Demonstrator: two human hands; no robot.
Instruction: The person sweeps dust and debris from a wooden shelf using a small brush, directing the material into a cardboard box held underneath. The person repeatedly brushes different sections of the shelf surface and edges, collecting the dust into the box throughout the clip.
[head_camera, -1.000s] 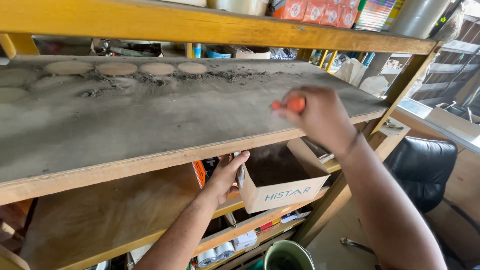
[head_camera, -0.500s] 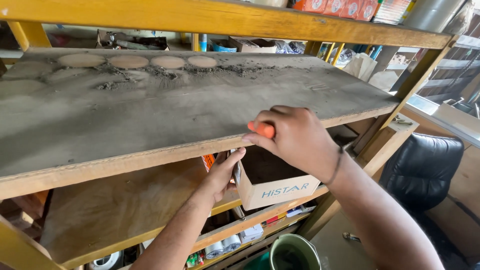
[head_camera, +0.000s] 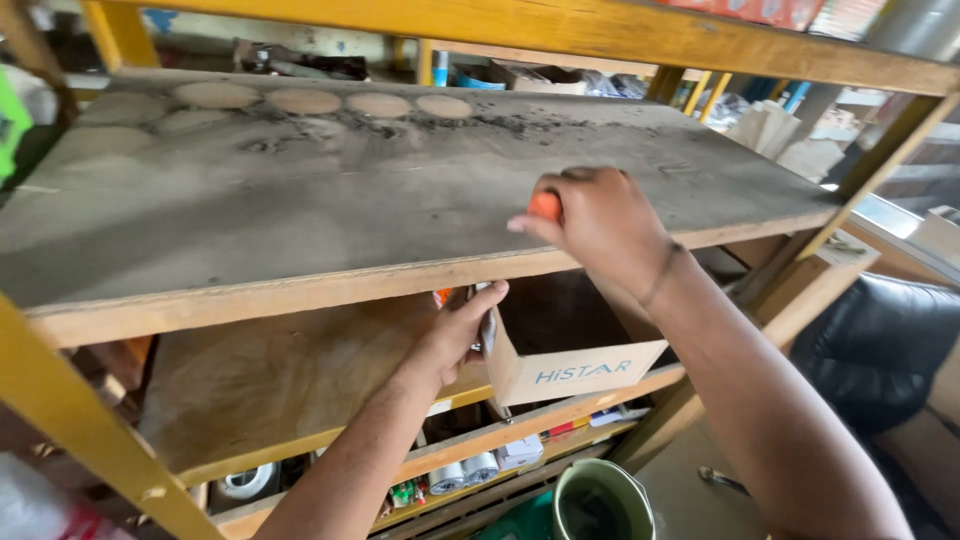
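Head view, the only one I have.

My right hand (head_camera: 600, 225) sits over the front edge of the dusty grey plywood shelf board (head_camera: 300, 210), fingers curled shut around a small orange object (head_camera: 545, 206). Only a rounded orange end shows past the knuckles; can't tell what it is. It's just above the board surface, close to the front lip, right of centre.

My left hand (head_camera: 462, 325) is one level down, under that same board, almost directly below and slightly left of the right hand. Fingers partly closed on the near corner of an open brown cardboard box (head_camera: 560, 345), thumb on top of the edge. Something thin and grey is between hand and box; can't resolve it. The box rests on the lower bare plywood shelf (head_camera: 260, 385) and its front face overhangs the shelf's edge.

So the orange object is above the box, with the dusty board between them. The hands are near each other but not touching.

The top board has four round clean patches (head_camera: 325, 100) in the dust along the back, plus dark grit scattered mid-board.

The yellow-painted wooden rack frame (head_camera: 90, 420) runs around everything. Small tins and tape rolls (head_camera: 470, 468) sit on the bottom shelf. A green bucket (head_camera: 600, 500) is on the floor below. A black padded chair (head_camera: 880, 350) is to the right.
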